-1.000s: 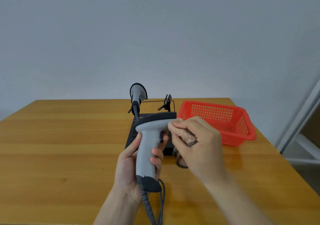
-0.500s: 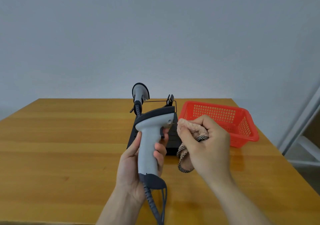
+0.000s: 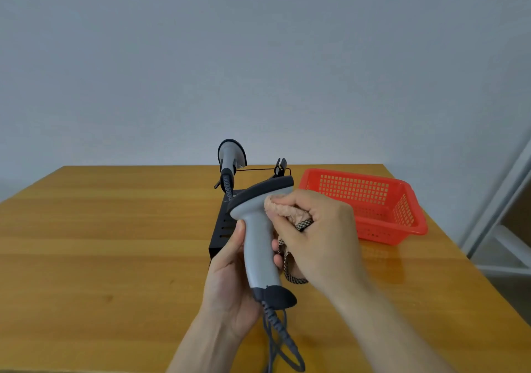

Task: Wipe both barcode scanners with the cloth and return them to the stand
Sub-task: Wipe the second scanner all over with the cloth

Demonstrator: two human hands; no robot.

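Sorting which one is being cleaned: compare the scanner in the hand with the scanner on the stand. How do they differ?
1. The held scanner is gripped by the left hand above the table; the docked scanner sits on the black stand.
2. The held scanner has the cloth pressed to its head by the right hand; the docked scanner is untouched.
3. The held scanner looks larger, being nearer.

Both are grey with dark trim and cables.

There's a red plastic basket [image 3: 370, 206] sitting on my wooden table [image 3: 100, 243], off to my right, plain grey wall [image 3: 258, 56] behind.
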